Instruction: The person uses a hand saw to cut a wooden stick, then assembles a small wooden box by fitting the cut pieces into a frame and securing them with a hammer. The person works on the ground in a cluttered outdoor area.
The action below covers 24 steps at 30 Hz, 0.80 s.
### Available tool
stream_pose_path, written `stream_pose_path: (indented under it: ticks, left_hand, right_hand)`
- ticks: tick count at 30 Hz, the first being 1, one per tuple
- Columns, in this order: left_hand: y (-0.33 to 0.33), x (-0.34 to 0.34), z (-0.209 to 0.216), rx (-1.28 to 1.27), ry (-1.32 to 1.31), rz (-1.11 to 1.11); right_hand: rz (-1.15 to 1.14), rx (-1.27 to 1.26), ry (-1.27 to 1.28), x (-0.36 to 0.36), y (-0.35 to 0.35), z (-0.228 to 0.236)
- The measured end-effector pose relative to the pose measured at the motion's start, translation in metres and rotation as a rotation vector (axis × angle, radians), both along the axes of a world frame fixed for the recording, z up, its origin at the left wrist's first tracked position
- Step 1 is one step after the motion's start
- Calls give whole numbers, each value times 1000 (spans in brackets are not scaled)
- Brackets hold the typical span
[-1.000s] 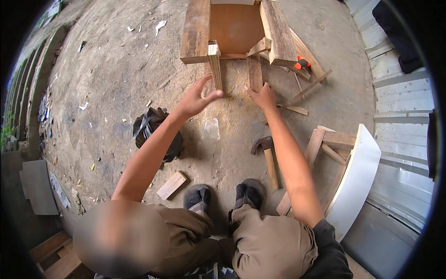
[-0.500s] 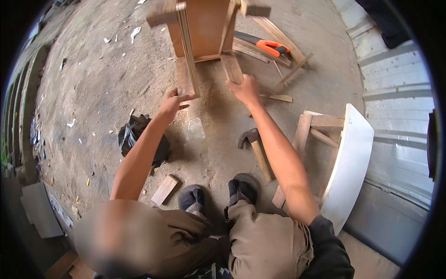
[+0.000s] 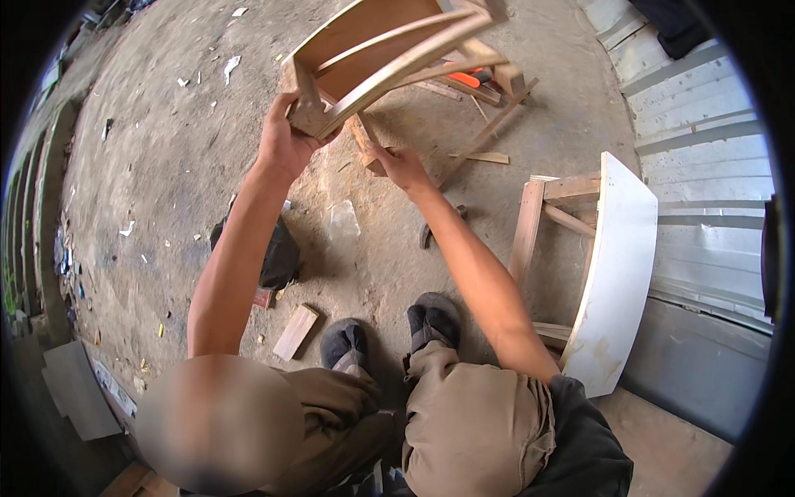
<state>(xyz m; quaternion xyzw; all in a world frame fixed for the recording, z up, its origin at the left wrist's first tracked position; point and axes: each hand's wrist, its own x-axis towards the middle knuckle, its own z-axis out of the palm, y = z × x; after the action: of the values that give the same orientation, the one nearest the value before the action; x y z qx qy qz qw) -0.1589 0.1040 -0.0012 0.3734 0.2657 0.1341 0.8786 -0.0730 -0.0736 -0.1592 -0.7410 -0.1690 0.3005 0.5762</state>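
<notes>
A wooden stool frame (image 3: 414, 51) with a brown panel hangs tilted above the ground in front of me. My left hand (image 3: 284, 147) is closed around the end of one of its legs, fingers wrapped beneath the wood. Lower and to the right, my right hand (image 3: 404, 170) grips another leg end, with the thumb along its side. Below my right forearm lies a hammer (image 3: 426, 235); its head shows in part, and the arm hides its handle.
Behind the frame, an orange-handled saw (image 3: 469, 76) lies among wood strips. A white-topped wooden stool (image 3: 623, 277) lies on its side at right, beside a corrugated metal wall (image 3: 696, 149). Near my feet are a wood block (image 3: 296, 331) and a black plastic bag (image 3: 279, 255).
The stool frame has turned and tilted, its far end swinging right. My left hand has risen with its leg; my right hand has shifted left and slightly down. My forearm now covers the hammer's handle.
</notes>
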Motion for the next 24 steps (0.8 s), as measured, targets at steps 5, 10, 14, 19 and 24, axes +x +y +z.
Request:
stream_pose_path:
  ticks: [5,10,14,19,24]
  left_hand:
    - [-4,-16,4,119,23,-16]
    - [6,-35,7,116,63,40]
    - [27,-34,11,188,132,44]
    - [47,-3,21,204,155,38]
    - [74,-1,24,319,275,53]
  right_hand:
    - [-221,36,-80,8,-35,-7]
    - [-791,-513,-712,39,-109,-37]
    - [-528,-760,-648,60,-108,-44]
    - [-518,-604,-578,95,-143,-64]
    - [-679,-116,67,52,-158,-5]
